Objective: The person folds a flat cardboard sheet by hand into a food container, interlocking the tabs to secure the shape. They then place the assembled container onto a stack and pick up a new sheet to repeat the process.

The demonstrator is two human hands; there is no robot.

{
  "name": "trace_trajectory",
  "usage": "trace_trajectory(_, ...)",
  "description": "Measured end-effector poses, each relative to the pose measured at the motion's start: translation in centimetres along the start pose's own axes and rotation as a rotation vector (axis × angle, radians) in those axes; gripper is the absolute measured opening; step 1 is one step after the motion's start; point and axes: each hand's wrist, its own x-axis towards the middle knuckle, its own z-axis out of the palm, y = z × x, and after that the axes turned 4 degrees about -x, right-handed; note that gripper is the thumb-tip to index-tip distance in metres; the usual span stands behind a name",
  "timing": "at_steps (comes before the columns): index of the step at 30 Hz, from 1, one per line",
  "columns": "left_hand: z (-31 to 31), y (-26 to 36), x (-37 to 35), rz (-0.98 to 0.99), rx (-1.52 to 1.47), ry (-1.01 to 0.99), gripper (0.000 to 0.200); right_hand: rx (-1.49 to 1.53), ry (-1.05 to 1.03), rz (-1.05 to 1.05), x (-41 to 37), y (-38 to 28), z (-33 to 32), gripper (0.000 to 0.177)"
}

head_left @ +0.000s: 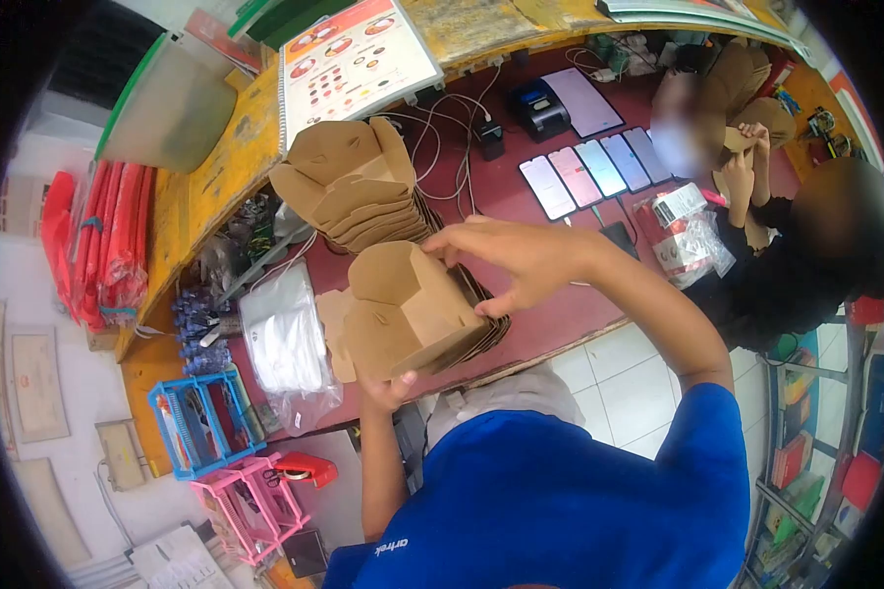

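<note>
A brown cardboard takeaway box (403,314), partly folded with its flaps up, is between my two hands at the table's front edge. My left hand (388,390) grips its lower near edge, the thumb showing and the other fingers hidden beneath. At the right side, my right hand (506,260) curves around the box wall, with thumb and fingertips against the cardboard. Flat box blanks (486,339) show under and beside this box. Just behind stands a nested stack of folded boxes (359,187).
A pack of clear plastic bags (283,319) lies at left, near blue (196,422) and pink racks (250,506). Several phones (599,167), a black printer (538,108) and cables lie farther back. At right, another person's hands (742,162) hold cardboard.
</note>
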Motion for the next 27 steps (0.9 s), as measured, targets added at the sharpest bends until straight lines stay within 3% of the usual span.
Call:
trace_trajectory(3,0.6,2.7,0.7,-0.133,-0.061,-0.028,0.1,0.143,0.002,0.038,-0.2,0.1,0.4,0.096)
trace_trajectory(7,0.5,5.7,2.4,-0.151,-0.069,-0.037,0.105,0.223,0.002,0.066,-0.6,0.2,0.7,0.102)
trace_trajectory(9,0.1,7.5,4.2,0.068,0.129,-0.184,0.108,0.086,0.027,-0.074,-0.7,0.9,0.9,0.107)
trace_trajectory(14,0.0,10.6,5.1,0.076,0.263,-0.184,0.108,0.065,0.015,-0.022,-1.0,-1.0,0.7,0.112)
trace_trajectory(19,0.5,10.8,5.2,0.089,0.263,-0.139,0.11,0.102,0.034,0.051,-0.7,-1.6,0.6,0.114)
trace_trajectory(23,0.8,10.1,4.9,-0.035,0.136,-0.134,0.107,0.083,0.015,0.076,-0.7,-0.7,0.9,0.115)
trace_trajectory(25,1.1,9.8,4.8,-0.051,0.077,-0.171,0.105,-0.048,-0.094,-0.003,-0.8,-0.6,0.2,0.115)
trace_trajectory(27,0.8,9.8,4.9,-0.023,0.191,-0.176,0.104,-0.024,-0.083,0.065,-0.9,-0.9,-0.1,0.112)
